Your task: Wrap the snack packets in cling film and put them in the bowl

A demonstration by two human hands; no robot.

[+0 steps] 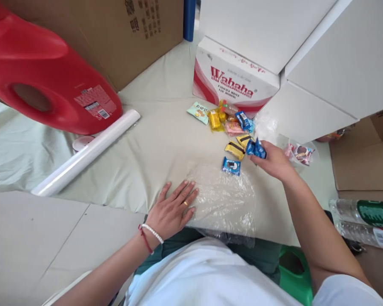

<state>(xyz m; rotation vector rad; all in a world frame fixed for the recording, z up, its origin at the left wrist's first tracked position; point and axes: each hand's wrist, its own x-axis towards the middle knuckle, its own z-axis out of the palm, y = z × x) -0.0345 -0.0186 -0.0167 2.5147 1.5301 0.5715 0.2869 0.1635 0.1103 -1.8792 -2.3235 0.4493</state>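
Observation:
My left hand (175, 206) lies flat with fingers spread on the pale cloth, its fingertips at the left edge of a clear plastic bag (223, 199). My right hand (272, 159) pinches blue wrapped snacks (255, 148) above the cloth; how many it holds I cannot tell. Just left of it lie yellow wrapped snacks (235, 150), and below these a single blue snack packet (231, 166). Farther back is a pile with a mint green packet (198, 112), yellow packets (215, 119), a pink packet (234, 128) and another blue packet (243, 120).
A Wahaha carton (234, 80) stands behind the pile against white cabinets (261, 29). To the left are a big red jug (57, 72) and a white roll (87, 153). Rightward sit a clear bowl with wrapped snacks (303, 153) and plastic bottles (367, 212).

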